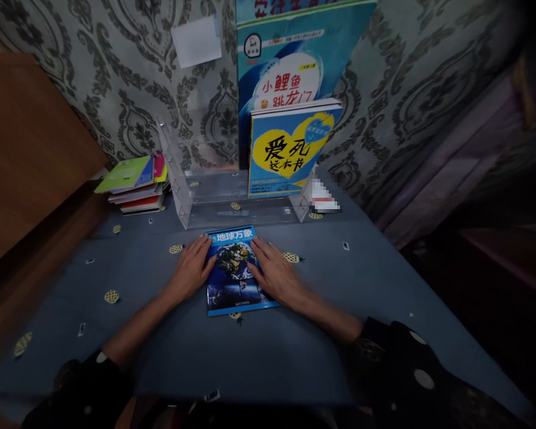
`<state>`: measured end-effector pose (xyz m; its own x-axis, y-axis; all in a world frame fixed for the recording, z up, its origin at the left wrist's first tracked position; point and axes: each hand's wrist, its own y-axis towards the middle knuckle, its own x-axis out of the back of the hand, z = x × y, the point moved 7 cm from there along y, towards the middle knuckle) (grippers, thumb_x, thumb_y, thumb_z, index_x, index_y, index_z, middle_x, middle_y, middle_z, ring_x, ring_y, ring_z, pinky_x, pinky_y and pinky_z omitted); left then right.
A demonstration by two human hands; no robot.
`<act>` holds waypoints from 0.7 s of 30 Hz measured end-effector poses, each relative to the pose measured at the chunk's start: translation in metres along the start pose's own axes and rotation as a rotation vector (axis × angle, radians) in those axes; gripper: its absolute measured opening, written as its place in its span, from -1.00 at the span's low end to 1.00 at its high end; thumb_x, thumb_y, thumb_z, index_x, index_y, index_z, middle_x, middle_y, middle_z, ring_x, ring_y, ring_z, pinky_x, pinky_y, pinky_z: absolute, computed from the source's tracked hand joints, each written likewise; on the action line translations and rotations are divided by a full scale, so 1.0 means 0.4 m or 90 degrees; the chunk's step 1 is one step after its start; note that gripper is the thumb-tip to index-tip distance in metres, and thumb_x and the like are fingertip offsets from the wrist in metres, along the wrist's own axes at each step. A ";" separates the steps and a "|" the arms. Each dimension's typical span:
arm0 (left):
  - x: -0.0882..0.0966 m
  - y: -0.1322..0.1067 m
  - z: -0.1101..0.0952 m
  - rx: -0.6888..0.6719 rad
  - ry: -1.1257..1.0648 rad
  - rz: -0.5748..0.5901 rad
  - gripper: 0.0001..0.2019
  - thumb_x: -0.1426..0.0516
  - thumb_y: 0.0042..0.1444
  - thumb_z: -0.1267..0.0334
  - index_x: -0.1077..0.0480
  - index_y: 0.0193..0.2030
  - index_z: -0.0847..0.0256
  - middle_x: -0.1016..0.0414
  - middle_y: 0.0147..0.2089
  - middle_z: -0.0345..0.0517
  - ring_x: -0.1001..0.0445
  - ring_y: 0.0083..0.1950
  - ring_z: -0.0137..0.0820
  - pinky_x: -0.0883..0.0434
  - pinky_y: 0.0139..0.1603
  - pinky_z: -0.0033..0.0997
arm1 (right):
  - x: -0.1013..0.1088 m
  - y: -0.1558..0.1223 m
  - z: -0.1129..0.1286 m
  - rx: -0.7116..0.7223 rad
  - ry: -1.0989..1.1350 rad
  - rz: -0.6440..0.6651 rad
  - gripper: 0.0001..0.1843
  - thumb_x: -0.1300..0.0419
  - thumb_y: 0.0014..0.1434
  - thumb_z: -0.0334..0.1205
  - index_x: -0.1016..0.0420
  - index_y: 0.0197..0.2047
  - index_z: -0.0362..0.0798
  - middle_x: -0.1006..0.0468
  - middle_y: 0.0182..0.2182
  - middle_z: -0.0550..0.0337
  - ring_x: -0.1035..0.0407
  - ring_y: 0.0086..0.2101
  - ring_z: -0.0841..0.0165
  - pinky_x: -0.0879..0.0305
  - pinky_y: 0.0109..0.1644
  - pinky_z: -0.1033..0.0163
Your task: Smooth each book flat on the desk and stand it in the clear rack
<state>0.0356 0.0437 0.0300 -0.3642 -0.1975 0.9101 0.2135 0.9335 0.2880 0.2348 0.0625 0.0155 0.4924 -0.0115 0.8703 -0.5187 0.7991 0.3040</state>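
Observation:
A thin blue book (236,292) with a globe on its cover lies closed on the cloth-covered table in front of me. My left hand (193,267) rests at the book's left edge, fingers stretched forward and thumb reaching onto the cover. On the other side, my right hand (277,273) lies over the right edge with its fingers extended and its thumb on the cover near the globe. Both hands touch the book without visibly wrapping around it. Just beyond it stands a clear plastic book rack (232,211).
In the rack's right part stand a blue book with a yellow heart (290,149) and taller teal picture books (290,53). A stack of small books (136,185) sits left of the rack. The blue-grey tablecloth (152,357) has pineapple prints. Patterned wallpaper (134,77) rises behind.

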 end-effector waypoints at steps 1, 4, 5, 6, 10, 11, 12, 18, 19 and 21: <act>0.000 0.005 0.003 0.006 -0.004 0.006 -0.51 0.03 0.37 0.08 -0.26 0.33 0.29 -0.28 0.40 0.21 -0.22 0.44 -0.11 -0.21 0.40 0.03 | 0.001 0.000 0.000 0.001 0.005 -0.005 -0.42 0.03 0.37 -0.11 -0.25 0.36 -0.19 -0.26 0.35 -0.23 -0.19 0.32 0.00 -0.15 0.36 -0.28; -0.002 0.014 0.008 0.016 -0.012 0.016 -0.51 0.05 0.38 0.08 -0.25 0.33 0.27 -0.26 0.41 0.20 -0.23 0.44 -0.11 -0.20 0.40 0.05 | 0.002 -0.001 -0.001 -0.005 0.004 -0.006 -0.42 0.02 0.37 -0.12 -0.27 0.35 -0.22 -0.28 0.34 -0.24 -0.20 0.31 0.00 -0.14 0.38 -0.25; -0.004 0.015 0.009 0.019 -0.014 0.014 -0.51 0.05 0.37 0.07 -0.25 0.33 0.28 -0.26 0.41 0.21 -0.23 0.43 -0.09 -0.20 0.40 0.08 | 0.002 -0.001 -0.001 -0.006 0.001 -0.004 -0.42 0.02 0.37 -0.12 -0.27 0.35 -0.24 -0.28 0.33 -0.25 -0.20 0.31 0.00 -0.15 0.38 -0.23; -0.007 0.015 0.011 0.023 -0.014 0.009 -0.51 0.05 0.37 0.07 -0.26 0.32 0.30 -0.25 0.41 0.24 -0.23 0.43 -0.07 -0.19 0.40 0.10 | 0.002 -0.001 0.000 -0.006 -0.001 -0.004 -0.42 0.02 0.37 -0.13 -0.27 0.34 -0.24 -0.28 0.33 -0.25 -0.21 0.31 -0.01 -0.15 0.38 -0.23; -0.014 0.010 0.016 0.047 -0.025 -0.040 -0.52 0.04 0.36 0.06 -0.28 0.30 0.28 -0.30 0.37 0.26 -0.22 0.43 -0.03 -0.18 0.39 0.18 | 0.004 -0.002 0.002 0.001 0.016 -0.012 -0.42 0.01 0.37 -0.13 -0.23 0.38 -0.16 -0.27 0.35 -0.20 -0.19 0.31 0.00 -0.16 0.37 -0.27; -0.013 0.010 0.015 0.051 -0.039 -0.052 -0.53 0.04 0.36 0.06 -0.29 0.29 0.25 -0.33 0.36 0.22 -0.22 0.43 -0.03 -0.19 0.38 0.18 | 0.004 -0.003 0.003 0.003 0.021 -0.013 -0.42 0.01 0.37 -0.13 -0.22 0.39 -0.14 -0.27 0.35 -0.18 -0.18 0.32 0.00 -0.16 0.38 -0.26; -0.009 0.011 0.014 0.055 -0.061 -0.061 -0.54 0.03 0.35 0.05 -0.31 0.28 0.23 -0.36 0.34 0.19 -0.24 0.42 -0.04 -0.20 0.38 0.17 | 0.005 -0.004 0.004 0.007 0.026 -0.012 -0.42 0.00 0.37 -0.14 -0.22 0.39 -0.13 -0.27 0.35 -0.17 -0.17 0.33 0.01 -0.15 0.38 -0.25; 0.013 0.030 0.032 0.161 -0.380 -0.063 -0.51 -0.03 0.29 -0.02 -0.34 0.25 0.20 -0.47 0.24 0.11 -0.43 0.27 -0.08 -0.37 0.28 0.02 | 0.014 -0.015 0.006 0.031 0.057 0.002 -0.44 -0.01 0.37 -0.13 -0.26 0.37 -0.13 -0.26 0.35 -0.17 -0.09 0.36 0.03 -0.13 0.40 -0.23; 0.009 0.030 0.042 0.204 -0.450 -0.072 -0.50 -0.04 0.29 -0.04 -0.33 0.26 0.18 -0.47 0.24 0.10 -0.45 0.25 -0.10 -0.43 0.23 -0.02 | 0.016 -0.018 0.005 0.032 0.066 -0.003 -0.44 -0.02 0.38 -0.12 -0.25 0.37 -0.11 -0.26 0.36 -0.15 -0.09 0.36 0.04 -0.13 0.40 -0.22; -0.012 0.029 0.057 0.276 -0.571 -0.083 -0.47 -0.05 0.28 -0.08 -0.29 0.28 0.16 -0.49 0.23 0.10 -0.51 0.19 -0.13 -0.52 0.11 -0.10 | 0.020 -0.023 0.002 0.032 0.088 -0.015 -0.45 -0.02 0.38 -0.11 -0.24 0.38 -0.07 -0.27 0.36 -0.11 -0.11 0.36 0.06 -0.13 0.41 -0.20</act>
<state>0.0191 0.0623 0.0221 -0.9476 -0.1742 0.2677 -0.1600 0.9843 0.0743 0.2430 0.0545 0.0199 0.5946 0.0549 0.8022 -0.5383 0.7683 0.3464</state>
